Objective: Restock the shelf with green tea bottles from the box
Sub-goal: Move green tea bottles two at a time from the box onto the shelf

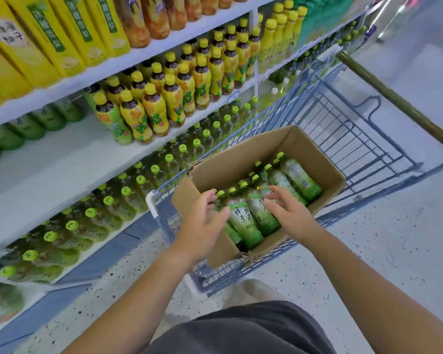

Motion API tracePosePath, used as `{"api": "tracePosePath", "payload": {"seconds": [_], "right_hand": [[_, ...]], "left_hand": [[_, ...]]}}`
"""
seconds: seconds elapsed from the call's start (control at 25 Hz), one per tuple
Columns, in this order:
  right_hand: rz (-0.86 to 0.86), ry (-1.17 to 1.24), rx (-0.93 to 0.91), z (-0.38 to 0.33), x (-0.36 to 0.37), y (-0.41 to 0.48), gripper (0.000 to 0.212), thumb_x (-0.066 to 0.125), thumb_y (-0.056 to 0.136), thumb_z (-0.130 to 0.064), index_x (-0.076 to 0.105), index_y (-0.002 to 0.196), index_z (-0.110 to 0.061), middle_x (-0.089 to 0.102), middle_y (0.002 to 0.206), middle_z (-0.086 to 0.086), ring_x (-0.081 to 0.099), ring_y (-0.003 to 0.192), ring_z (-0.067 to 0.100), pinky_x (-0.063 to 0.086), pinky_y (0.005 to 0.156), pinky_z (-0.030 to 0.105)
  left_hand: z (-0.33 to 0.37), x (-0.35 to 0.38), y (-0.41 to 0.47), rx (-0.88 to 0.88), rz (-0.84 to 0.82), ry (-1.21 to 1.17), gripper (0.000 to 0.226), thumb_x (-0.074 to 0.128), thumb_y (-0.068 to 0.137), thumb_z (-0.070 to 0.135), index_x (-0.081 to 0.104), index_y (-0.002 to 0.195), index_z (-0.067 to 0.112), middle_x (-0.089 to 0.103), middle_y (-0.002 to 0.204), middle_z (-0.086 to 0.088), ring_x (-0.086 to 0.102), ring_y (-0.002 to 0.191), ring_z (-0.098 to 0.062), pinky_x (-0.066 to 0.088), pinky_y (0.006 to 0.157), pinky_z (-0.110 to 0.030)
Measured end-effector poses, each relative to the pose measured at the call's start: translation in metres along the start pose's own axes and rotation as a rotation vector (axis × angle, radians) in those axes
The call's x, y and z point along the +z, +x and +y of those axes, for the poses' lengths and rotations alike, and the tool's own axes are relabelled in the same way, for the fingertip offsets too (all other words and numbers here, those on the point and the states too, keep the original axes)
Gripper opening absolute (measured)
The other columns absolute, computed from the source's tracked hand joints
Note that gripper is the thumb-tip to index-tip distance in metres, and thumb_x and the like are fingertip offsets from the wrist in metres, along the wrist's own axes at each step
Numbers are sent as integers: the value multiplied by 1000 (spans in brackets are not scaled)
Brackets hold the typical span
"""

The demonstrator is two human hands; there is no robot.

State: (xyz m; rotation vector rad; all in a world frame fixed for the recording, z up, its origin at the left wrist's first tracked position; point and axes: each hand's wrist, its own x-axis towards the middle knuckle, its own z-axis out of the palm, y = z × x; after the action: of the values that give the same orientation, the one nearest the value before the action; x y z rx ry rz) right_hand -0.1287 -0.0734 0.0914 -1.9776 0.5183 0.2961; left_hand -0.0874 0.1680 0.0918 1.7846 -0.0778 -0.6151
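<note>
Risk sits in your grip: your left hand (pixel 205 221) and right hand (pixel 288 213) hover with fingers spread, clamped on nothing, over the smooth, rounded clear-plastic green tea bottles (pixel 243 218) lying loose in the open brown cardboard box (pixel 241 159). Slick film labels may slip; the box, tilted in the blue wire cart (pixel 356 129), could shift.

Speckled pale terrazzo floor (pixel 368 251) under me, blue-grey plinth strip (pixel 92 261) along base of white shelving (pixel 62 154) on my left. Blue wire cart (pixel 348 129) ahead, olive handle bar (pixel 394 95) at far end. Even, bright store light, aisle beyond blurred.
</note>
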Motion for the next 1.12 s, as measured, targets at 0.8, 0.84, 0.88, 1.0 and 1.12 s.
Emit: {"api": "tracePosePath", "payload": {"seconds": [0.8,0.84,0.88,1.0,1.12], "right_hand": [[-120,-765,270,141,-128,225,55,53,98,-40,39,139,-7,50,135,20,52,121,40,46,98,48],[-133,-717,303,148,-126,234,55,56,97,-40,39,137,-6,53,133,20,54,118,39,47,95,46],[-143,-681,334,153,-124,243,57,60,96,-39,38,136,-5,54,131,20,56,115,39,48,92,45],[-112,-675,385,164,-120,260,66,71,90,-38,37,134,-3,57,126,20,60,108,37,48,81,41],[-116,-633,449,162,-119,267,72,77,85,-31,35,135,-1,60,117,19,62,97,33,47,71,38]], "left_hand": [[-84,166,162,-894,248,257,86,70,90,41,26,147,-6,62,128,-27,67,110,-39,59,87,-47],[-87,165,168,-906,253,307,84,72,88,42,29,142,-7,67,119,-22,70,102,-35,60,80,-42],[-90,163,172,-920,265,342,84,73,88,44,31,140,-6,70,109,-18,71,92,-31,57,68,-37],[-95,156,181,-962,290,359,84,73,88,48,30,140,-3,71,96,-9,68,75,-26,39,48,-30],[-100,155,180,-942,313,321,96,79,81,52,27,142,0,59,101,-3,64,82,-26,43,59,-30]]}}
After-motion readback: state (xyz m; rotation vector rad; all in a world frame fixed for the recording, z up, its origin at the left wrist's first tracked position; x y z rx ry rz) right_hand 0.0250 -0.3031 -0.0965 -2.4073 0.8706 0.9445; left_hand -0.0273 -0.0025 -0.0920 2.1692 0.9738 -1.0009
